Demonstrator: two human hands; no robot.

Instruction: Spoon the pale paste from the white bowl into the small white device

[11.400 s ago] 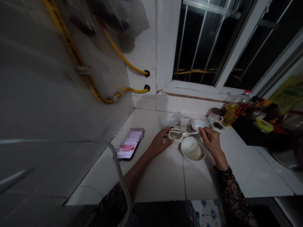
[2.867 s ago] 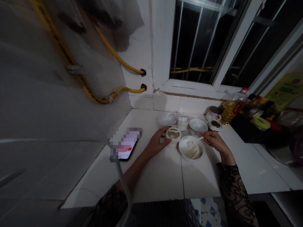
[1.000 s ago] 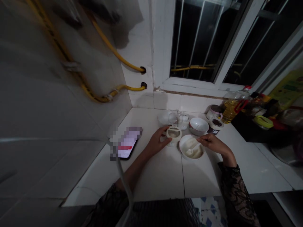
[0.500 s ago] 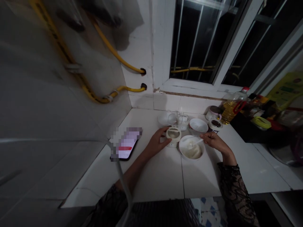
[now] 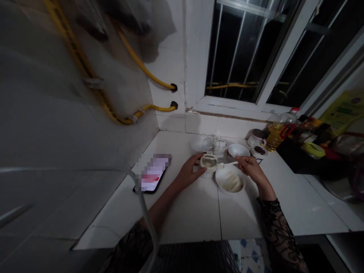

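1 white spoon (image 5: 229,163) pinched in my right hand (image 5: 250,169), beside small jar (image 5: 209,166) gripped in my left hand (image 5: 188,173); best steady jar, carry spoon level above bowl (image 5: 223,174).

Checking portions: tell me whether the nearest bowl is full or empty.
Partly full: the bowl holds pale contents, with bare inner wall showing above them.

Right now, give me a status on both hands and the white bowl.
Left hand gripping cream container. Right hand pinching white spoon, head beside that container. White bowl holding pale mixture. Nearby: second bowl close behind.
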